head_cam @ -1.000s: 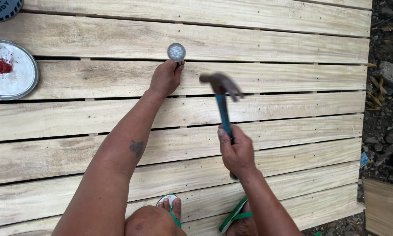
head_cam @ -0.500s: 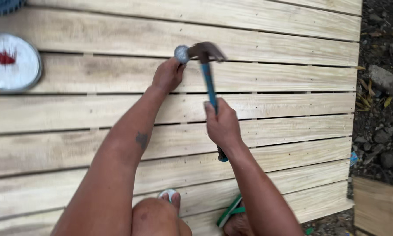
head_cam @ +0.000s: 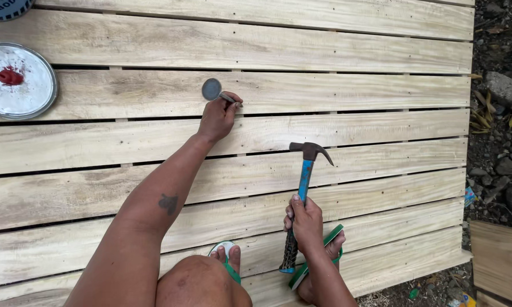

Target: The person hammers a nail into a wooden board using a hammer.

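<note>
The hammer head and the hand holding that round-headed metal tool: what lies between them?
In the head view, only bare wooden slats and one dark gap separate the hammer from the left hand.

Open planks lie right of the left hand and above the hammer. At far left a round tin lid with red paste blocks the boards there.

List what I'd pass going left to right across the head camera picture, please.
Round metal lid with red blob → left hand pinching a flat-headed metal punch → right hand holding the blue-handled hammer → rocky ground.
</note>
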